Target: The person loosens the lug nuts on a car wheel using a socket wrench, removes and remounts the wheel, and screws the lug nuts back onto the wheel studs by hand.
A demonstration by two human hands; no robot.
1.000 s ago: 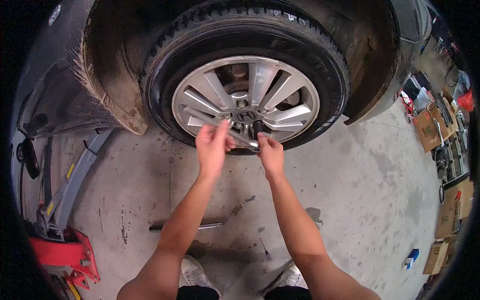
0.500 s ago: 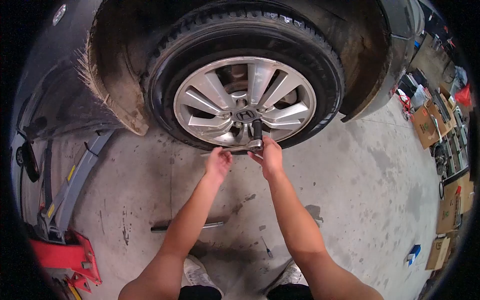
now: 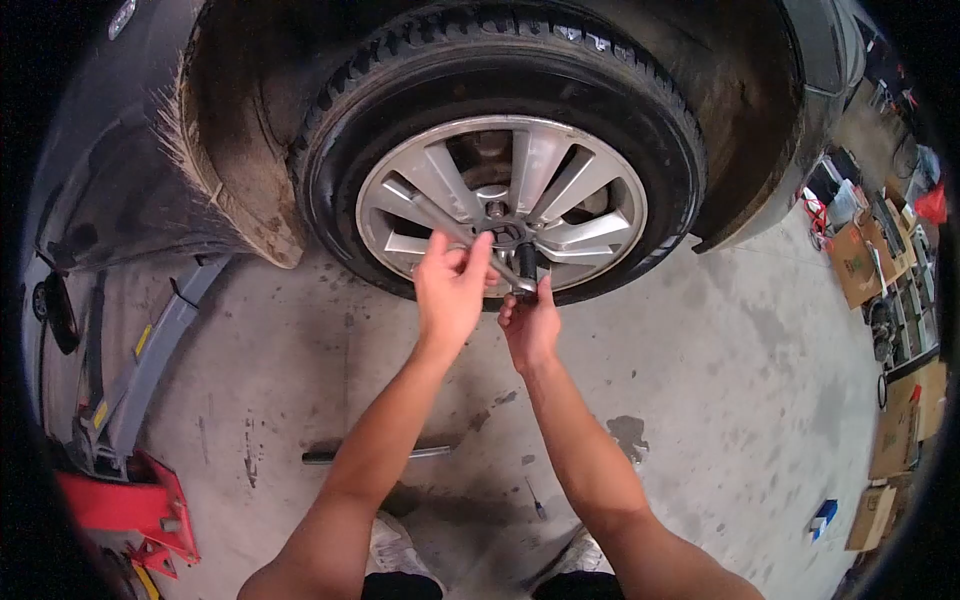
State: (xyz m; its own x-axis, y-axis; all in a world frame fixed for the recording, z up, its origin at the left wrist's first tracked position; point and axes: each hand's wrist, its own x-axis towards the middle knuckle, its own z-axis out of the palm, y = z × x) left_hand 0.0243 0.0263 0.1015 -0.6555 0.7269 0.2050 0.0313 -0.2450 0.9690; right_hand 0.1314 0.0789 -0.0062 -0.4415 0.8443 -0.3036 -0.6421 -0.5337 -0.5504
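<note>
A ratchet wrench (image 3: 436, 214) with a black socket (image 3: 528, 262) is set at a lug nut position below the centre cap of the silver alloy wheel (image 3: 525, 165). Its handle slants to the upper left across the spokes. My left hand (image 3: 452, 290) is at the middle of the handle, thumb and fingers closed about it, slightly smeared by motion. Below the socket, my right hand (image 3: 532, 328) holds the ratchet head with curled fingers. The black tire (image 3: 350, 215) surrounds the wheel, under the car's dirty wheel arch (image 3: 235, 130).
On the concrete floor lie a metal bar (image 3: 425, 452) and a small screwdriver (image 3: 537, 498). A grey lift arm (image 3: 160, 350) and a red metal stand (image 3: 125, 505) are at left. Cardboard boxes (image 3: 862, 262) and a blue box (image 3: 823, 518) stand at right.
The wrench handle has swung upward from pointing left to pointing upper left. My left hand has moved up and right with it. My right hand stays by the ratchet head, now slightly lower.
</note>
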